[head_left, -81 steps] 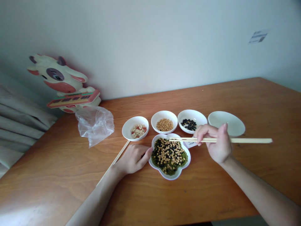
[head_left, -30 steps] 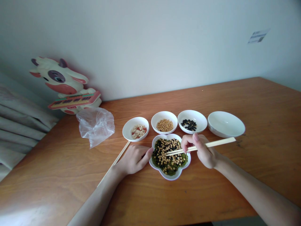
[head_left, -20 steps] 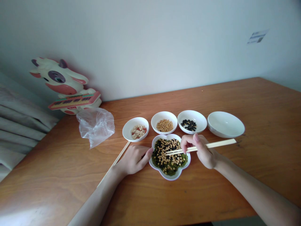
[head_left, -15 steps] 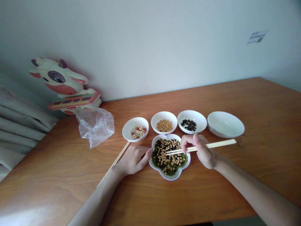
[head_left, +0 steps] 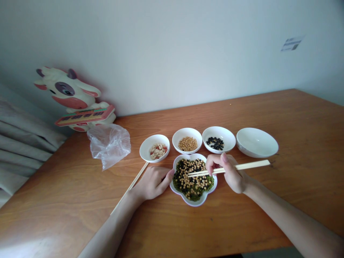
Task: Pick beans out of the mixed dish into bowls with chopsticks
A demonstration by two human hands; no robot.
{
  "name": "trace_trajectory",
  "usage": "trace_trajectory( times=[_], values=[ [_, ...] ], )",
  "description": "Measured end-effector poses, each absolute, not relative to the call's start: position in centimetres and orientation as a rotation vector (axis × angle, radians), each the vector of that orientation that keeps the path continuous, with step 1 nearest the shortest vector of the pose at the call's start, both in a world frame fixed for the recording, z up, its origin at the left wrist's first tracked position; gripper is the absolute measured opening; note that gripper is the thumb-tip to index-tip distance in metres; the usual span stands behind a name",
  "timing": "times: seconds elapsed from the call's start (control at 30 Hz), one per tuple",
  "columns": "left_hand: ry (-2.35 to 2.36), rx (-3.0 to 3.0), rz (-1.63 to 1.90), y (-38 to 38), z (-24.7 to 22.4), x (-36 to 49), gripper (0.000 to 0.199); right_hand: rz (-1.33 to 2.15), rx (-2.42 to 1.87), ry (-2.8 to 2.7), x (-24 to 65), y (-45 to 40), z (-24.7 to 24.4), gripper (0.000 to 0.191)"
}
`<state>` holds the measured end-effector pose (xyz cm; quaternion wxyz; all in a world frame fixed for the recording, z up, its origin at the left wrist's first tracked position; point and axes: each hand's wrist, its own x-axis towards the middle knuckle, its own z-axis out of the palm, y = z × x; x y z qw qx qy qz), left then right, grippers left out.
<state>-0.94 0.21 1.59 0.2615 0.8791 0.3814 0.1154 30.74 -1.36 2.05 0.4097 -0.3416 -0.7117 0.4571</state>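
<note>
R hand (head_left: 231,175) pinched narrow on wooden chopsticks (head_left: 242,167), tips over mixed beans (head_left: 192,181) in flower-shaped white dish (head_left: 194,202), lower centre of frame; cannot tell if tips held a bean. L hand (head_left: 152,182) lay loosely curled, holding nothing, fingertips just beside dish rim. 2nd chopsticks (head_left: 135,180) ran under it on worktop (head_left: 236,222). Dish stood well apart from worktop's near edge. Beyond: seed bowl (head_left: 154,156), soybean bowl (head_left: 186,149), black bean bowl (head_left: 219,148), wide white bowl (head_left: 256,152) in row. Upper left: plastic bag (head_left: 109,147), cow figure (head_left: 67,96) by wall.
</note>
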Motion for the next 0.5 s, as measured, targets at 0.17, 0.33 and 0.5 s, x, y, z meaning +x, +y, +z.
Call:
trace_trajectory(
  times=[0.17, 0.33, 0.5],
  values=[
    [1.031, 2.416, 0.391, 0.3, 0.7, -0.9, 0.051, 1.188, -0.876, -1.709, 30.4, -1.1, 2.4, 0.075],
    [1.024, 2.466, 0.492, 0.5, -0.3, -1.0, 0.056, 1.254, -0.884, -1.613, 29.9, -0.2, 2.1, 0.074],
    [1.096, 2.484, 0.545, 0.3, -0.6, -1.1, 0.059, 1.273, -0.887, -1.642, 29.7, 0.4, 2.0, 0.069]
  ],
)
